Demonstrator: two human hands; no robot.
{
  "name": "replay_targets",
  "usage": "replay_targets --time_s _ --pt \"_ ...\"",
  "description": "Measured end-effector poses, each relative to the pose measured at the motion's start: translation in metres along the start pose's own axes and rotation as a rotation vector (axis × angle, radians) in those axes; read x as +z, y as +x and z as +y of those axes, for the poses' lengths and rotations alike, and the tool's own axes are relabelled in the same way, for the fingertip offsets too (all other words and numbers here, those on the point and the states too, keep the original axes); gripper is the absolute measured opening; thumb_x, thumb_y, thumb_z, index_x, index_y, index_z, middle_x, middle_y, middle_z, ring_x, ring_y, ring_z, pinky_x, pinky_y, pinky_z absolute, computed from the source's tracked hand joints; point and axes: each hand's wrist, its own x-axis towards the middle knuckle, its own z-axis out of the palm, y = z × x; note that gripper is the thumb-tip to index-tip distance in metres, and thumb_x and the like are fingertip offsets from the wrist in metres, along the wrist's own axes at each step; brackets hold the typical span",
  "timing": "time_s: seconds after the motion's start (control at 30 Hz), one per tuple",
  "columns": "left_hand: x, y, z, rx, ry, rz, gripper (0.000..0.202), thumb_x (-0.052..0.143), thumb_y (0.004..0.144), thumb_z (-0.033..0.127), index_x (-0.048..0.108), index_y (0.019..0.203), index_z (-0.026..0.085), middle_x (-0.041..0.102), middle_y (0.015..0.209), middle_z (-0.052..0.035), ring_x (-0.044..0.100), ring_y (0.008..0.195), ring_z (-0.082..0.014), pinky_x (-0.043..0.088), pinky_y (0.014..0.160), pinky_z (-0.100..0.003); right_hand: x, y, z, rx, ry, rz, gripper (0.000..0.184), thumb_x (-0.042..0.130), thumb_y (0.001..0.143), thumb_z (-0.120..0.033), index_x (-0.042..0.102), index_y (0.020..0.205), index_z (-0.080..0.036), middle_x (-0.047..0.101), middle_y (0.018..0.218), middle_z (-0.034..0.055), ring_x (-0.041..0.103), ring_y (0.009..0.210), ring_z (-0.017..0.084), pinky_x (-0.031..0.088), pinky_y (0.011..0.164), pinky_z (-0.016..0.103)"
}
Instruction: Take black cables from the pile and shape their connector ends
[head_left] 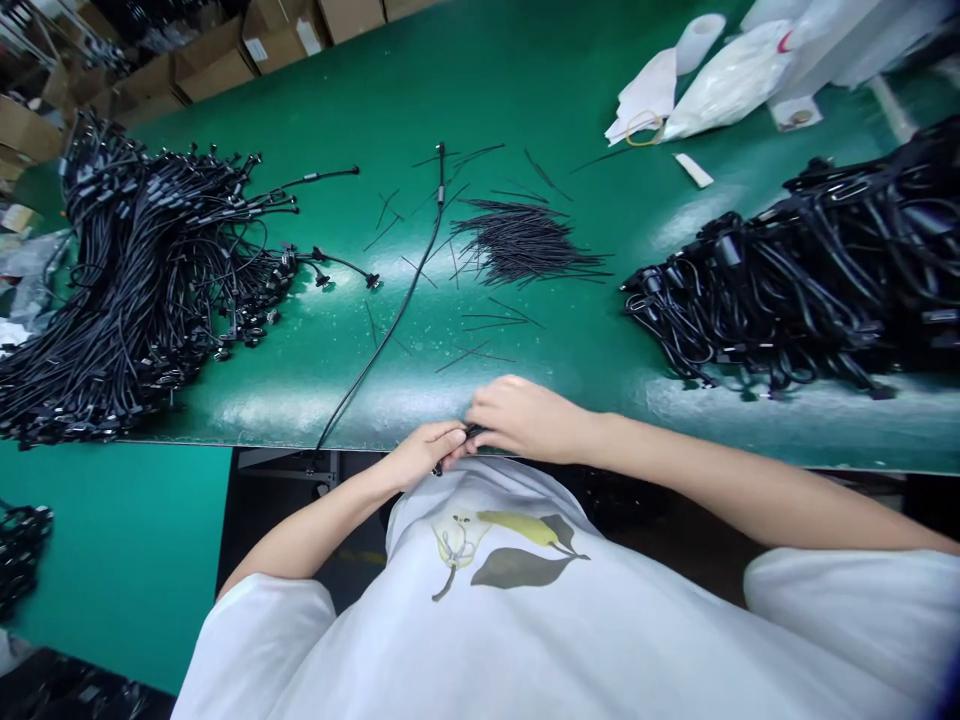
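Observation:
My left hand (426,452) and my right hand (525,418) meet at the near edge of the green table (525,90), just in front of my white shirt. Both are closed, pinching a small black cable part (471,433) between the fingertips; most of it is hidden. A single black cable (405,300) runs from the table's middle down over the near edge, left of my left hand. A loose heap of thin black ties (521,243) lies farther out, beyond my hands.
A big pile of black cables (142,280) fills the left of the table, and another bundle (817,280) lies at the right. White plastic bags and a tape roll (720,70) sit at the far right. Cardboard boxes (217,60) stand beyond the far edge.

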Motion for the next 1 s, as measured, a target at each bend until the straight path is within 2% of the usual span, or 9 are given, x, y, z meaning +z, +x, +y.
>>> replay_targets --time_s 0.1,0.17,0.27,0.33,0.5,0.6,0.73,0.8,1.0 --pt "0.0 0.004 0.002 0.067 -0.264 0.211 0.043 0.071 0.073 0.053 0.058 0.077 0.013 0.038 0.057 0.0064 0.03 0.048 -0.0049 0.025 0.047 -0.019 0.0 -0.004 0.028 0.358 0.076 0.191 0.025 0.049 0.096 -0.036 0.059 0.107 -0.016 0.061 0.102 0.0095 0.056 0.087 0.021 0.04 0.071 0.03" --pt "-0.002 0.006 0.008 0.141 -0.363 0.323 0.041 0.074 0.072 0.049 0.057 0.077 0.013 0.038 0.059 0.0062 0.03 0.049 -0.0039 0.025 0.046 -0.018 0.006 -0.005 0.045 0.573 -0.016 0.219 0.019 0.051 0.092 -0.031 0.06 0.098 -0.015 0.061 0.097 0.0098 0.057 0.082 0.021 0.039 0.065 0.03" --pt "-0.003 0.01 0.015 0.188 -0.43 0.381 0.037 0.074 0.074 0.046 0.057 0.079 0.013 0.04 0.063 0.0055 0.033 0.05 -0.0036 0.031 0.047 -0.017 0.013 -0.004 0.061 0.651 -0.104 0.127 0.01 0.052 0.088 -0.024 0.058 0.084 -0.017 0.061 0.085 0.0079 0.056 0.075 0.021 0.035 0.06 0.03" --pt "-0.002 0.011 0.016 0.193 -0.46 0.386 0.037 0.073 0.076 0.046 0.057 0.08 0.013 0.04 0.064 0.0057 0.032 0.049 -0.0033 0.033 0.046 -0.017 0.013 -0.005 0.067 0.693 -0.061 0.176 0.01 0.052 0.087 -0.024 0.055 0.08 -0.018 0.061 0.083 0.0073 0.055 0.072 0.02 0.035 0.059 0.03" --pt "0.005 0.012 0.013 0.234 -0.472 0.381 0.037 0.072 0.076 0.048 0.057 0.08 0.014 0.037 0.063 0.0061 0.028 0.048 -0.0032 0.028 0.042 -0.016 0.008 -0.01 0.061 0.849 0.609 0.538 0.013 0.054 0.084 -0.031 0.051 0.086 -0.019 0.057 0.066 0.0002 0.054 0.058 0.014 0.04 0.056 0.027" --pt "0.012 0.014 0.015 0.245 -0.452 0.316 0.039 0.071 0.077 0.047 0.06 0.097 0.015 0.038 0.064 0.0063 0.03 0.048 -0.0041 0.03 0.043 -0.016 0.016 -0.005 0.035 0.794 0.882 0.61 0.023 0.057 0.081 -0.036 0.058 0.095 -0.017 0.057 0.065 -0.0015 0.053 0.057 0.013 0.042 0.055 0.025" --pt "0.018 0.019 0.015 0.249 -0.417 0.274 0.046 0.068 0.08 0.046 0.057 0.115 0.018 0.039 0.064 0.0069 0.03 0.048 -0.0051 0.031 0.045 -0.017 0.028 0.01 -0.007 0.627 0.879 0.358 0.024 0.051 0.086 -0.035 0.063 0.094 -0.016 0.061 0.071 -0.0002 0.053 0.057 0.012 0.042 0.056 0.025" --pt "0.017 0.021 0.012 0.297 -0.332 0.318 0.043 0.064 0.083 0.046 0.06 0.114 0.016 0.04 0.065 0.006 0.032 0.049 -0.006 0.032 0.046 -0.019 0.03 0.016 -0.019 0.54 0.718 0.35 0.02 0.049 0.088 -0.029 0.062 0.095 -0.016 0.062 0.078 0.0015 0.053 0.06 0.012 0.042 0.058 0.025" --pt "0.003 0.023 0.002 0.34 0.012 0.537 0.033 0.064 0.083 0.03 0.067 0.115 0.022 0.06 0.075 -0.0009 0.049 0.061 -0.0131 0.041 0.06 -0.024 0.016 0.022 -0.017 0.135 -0.201 0.259 0.028 0.037 0.097 -0.017 0.064 0.087 -0.014 0.061 0.081 0.009 0.053 0.073 0.018 0.036 0.064 0.031"
